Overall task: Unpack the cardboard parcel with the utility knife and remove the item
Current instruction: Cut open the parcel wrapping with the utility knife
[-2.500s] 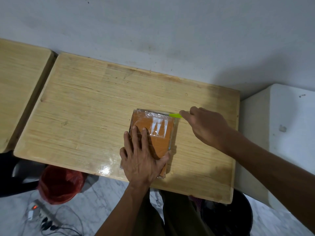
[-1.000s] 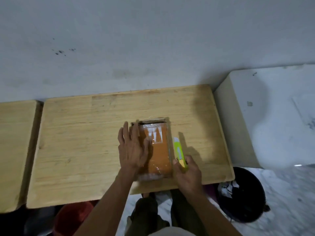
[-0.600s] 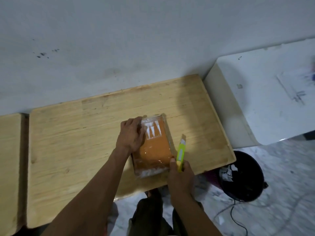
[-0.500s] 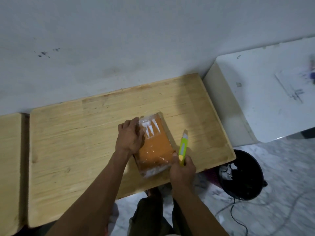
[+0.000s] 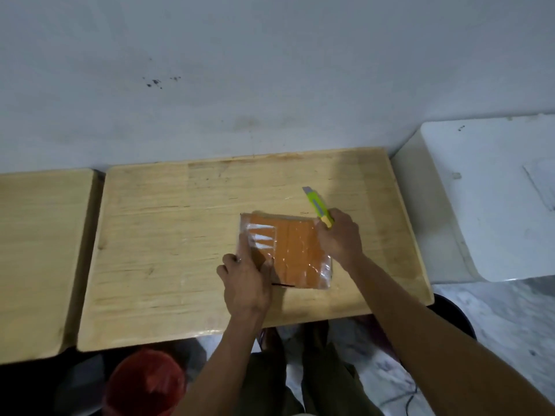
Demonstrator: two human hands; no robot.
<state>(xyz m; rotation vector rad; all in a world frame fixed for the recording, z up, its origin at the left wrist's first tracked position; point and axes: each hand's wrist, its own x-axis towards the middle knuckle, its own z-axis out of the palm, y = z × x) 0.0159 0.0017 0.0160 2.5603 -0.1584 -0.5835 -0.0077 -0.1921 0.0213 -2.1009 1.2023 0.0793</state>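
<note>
A flat orange-brown cardboard parcel (image 5: 297,253) wrapped in clear shiny tape lies on the wooden table (image 5: 168,235), right of its middle. My left hand (image 5: 246,280) grips the parcel's near left corner, thumb on top and index finger along the left edge. My right hand (image 5: 339,235) rests on the parcel's far right corner and holds a lime-green utility knife (image 5: 318,208). The knife's grey tip points up and away toward the wall, off the parcel. A thin dark slit shows at the parcel's near edge.
A second wooden table (image 5: 39,250) adjoins on the left. A white block (image 5: 486,199) stands to the right. Under the table are a red bag-lined bin (image 5: 144,382), a black bin (image 5: 450,310) and my legs. The wall runs right behind the table.
The parcel has been turned from lengthwise to sideways. My right hand with the knife moved from the near right edge to the far right corner. My left hand shifted to the near left corner.
</note>
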